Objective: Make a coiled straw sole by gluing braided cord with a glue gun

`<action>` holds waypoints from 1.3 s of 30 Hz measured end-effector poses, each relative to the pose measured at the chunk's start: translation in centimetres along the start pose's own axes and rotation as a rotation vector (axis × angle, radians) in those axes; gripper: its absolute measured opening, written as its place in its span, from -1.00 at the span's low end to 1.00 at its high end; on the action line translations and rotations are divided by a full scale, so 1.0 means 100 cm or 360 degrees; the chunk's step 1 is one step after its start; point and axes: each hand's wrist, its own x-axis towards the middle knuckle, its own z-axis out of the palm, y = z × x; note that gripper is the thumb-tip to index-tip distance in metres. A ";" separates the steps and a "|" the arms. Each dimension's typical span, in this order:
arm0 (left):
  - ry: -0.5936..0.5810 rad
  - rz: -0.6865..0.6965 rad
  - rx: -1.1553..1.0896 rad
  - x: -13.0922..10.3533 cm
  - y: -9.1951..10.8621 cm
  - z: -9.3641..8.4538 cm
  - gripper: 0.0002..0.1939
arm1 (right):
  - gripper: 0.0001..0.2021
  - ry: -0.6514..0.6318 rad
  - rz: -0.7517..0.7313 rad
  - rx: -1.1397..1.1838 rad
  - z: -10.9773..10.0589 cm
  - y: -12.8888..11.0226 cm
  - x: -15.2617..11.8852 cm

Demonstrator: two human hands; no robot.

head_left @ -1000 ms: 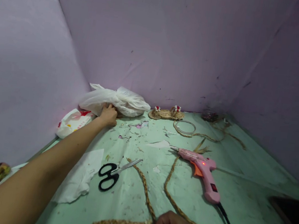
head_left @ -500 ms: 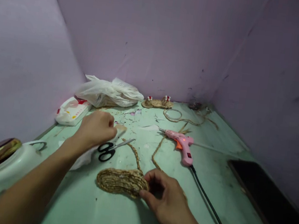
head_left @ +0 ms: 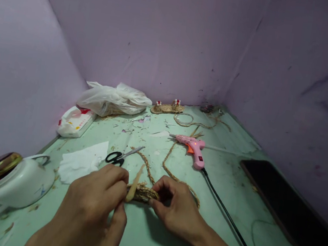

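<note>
My left hand (head_left: 96, 203) is closed, holding a flat tan strip (head_left: 135, 183), perhaps a wooden stick, that slants up from its fingertips. This strip crosses in front of a coiled braided-straw sole (head_left: 146, 195). The sole's right end is pinched between the thumb and fingers of my right hand (head_left: 181, 206). A loose braided straw cord (head_left: 148, 166) runs back from the sole; another length of braid (head_left: 166, 161) passes behind my right hand. Part of the sole is hidden by my left hand.
Black-handled scissors (head_left: 117, 158) and a white tissue (head_left: 83, 160) lie beyond my left hand. A pink glue gun (head_left: 195, 147) with a black cable sits right of centre. A phone (head_left: 283, 199), a white mug (head_left: 29, 184), a plastic bag (head_left: 114, 100) and a finished straw sole (head_left: 168, 108) surround them.
My left hand has come back from beside the scissors with the tan strip, bringing it to the sole. The sole is now tilted, showing more of its edge. The view has shifted slightly.
</note>
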 end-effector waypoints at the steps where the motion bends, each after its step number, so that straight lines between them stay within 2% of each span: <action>1: -0.0025 0.0029 -0.0056 0.000 0.001 0.000 -0.87 | -0.89 0.0001 -0.0005 -0.0004 0.000 0.000 0.000; 4: -0.0073 0.0110 -0.0189 -0.003 0.003 0.003 -0.82 | -0.89 0.0009 -0.0047 -0.0006 0.000 0.001 0.000; 6: -0.0064 0.0158 -0.0241 -0.005 0.003 0.004 -0.88 | -0.90 0.0007 -0.0059 -0.0007 0.000 0.001 0.000; 9: -0.0080 0.0125 -0.0365 -0.006 0.000 0.003 -0.84 | -0.89 -0.0004 -0.0051 0.0009 0.001 0.001 0.000; 11: -0.0049 -0.0035 -0.0460 -0.002 -0.006 0.004 -0.77 | -0.90 0.0000 -0.0049 0.0024 0.002 0.001 0.000; 14: -0.0037 -0.0453 -0.0617 0.010 -0.019 0.009 -0.79 | -0.90 0.0004 -0.0065 0.0033 0.002 0.002 -0.001; 16: -0.0166 -0.0733 -0.0802 0.018 -0.029 0.014 -0.83 | -0.91 0.0002 -0.0066 0.0023 0.002 0.003 -0.002; 18: -0.0350 -0.0897 -0.0974 0.023 -0.036 0.017 -0.80 | -0.90 0.0002 -0.0065 0.0006 0.002 0.003 -0.002; 20: -0.0529 -0.0882 -0.1018 0.026 -0.038 0.016 -0.76 | -0.90 -0.0001 -0.0062 -0.0010 0.001 0.002 -0.002; 22: -0.0628 -0.0776 -0.0903 0.026 -0.036 0.013 -0.78 | -0.90 -0.0005 -0.0062 -0.0014 0.001 0.002 -0.002; 26: -0.0601 -0.0678 -0.0730 0.026 -0.031 0.009 -0.88 | -0.90 -0.0005 -0.0069 0.0001 0.002 0.003 -0.002; 29: -0.0550 -0.0549 -0.0679 0.026 -0.028 0.007 -0.81 | -0.90 0.0000 -0.0059 -0.0017 0.002 0.003 -0.002; 32: -0.0648 -0.0416 -0.0561 0.026 -0.020 0.003 -0.77 | -0.90 -0.0002 -0.0059 -0.0017 0.002 0.002 -0.001; 36: -0.0877 -0.0421 -0.0585 0.027 -0.011 -0.002 -0.76 | -0.90 -0.0007 -0.0063 -0.0008 0.002 0.002 -0.001; 39: -0.0961 -0.0593 -0.0830 0.029 -0.012 0.000 -0.69 | -0.90 0.0000 -0.0070 -0.0009 0.002 0.002 -0.001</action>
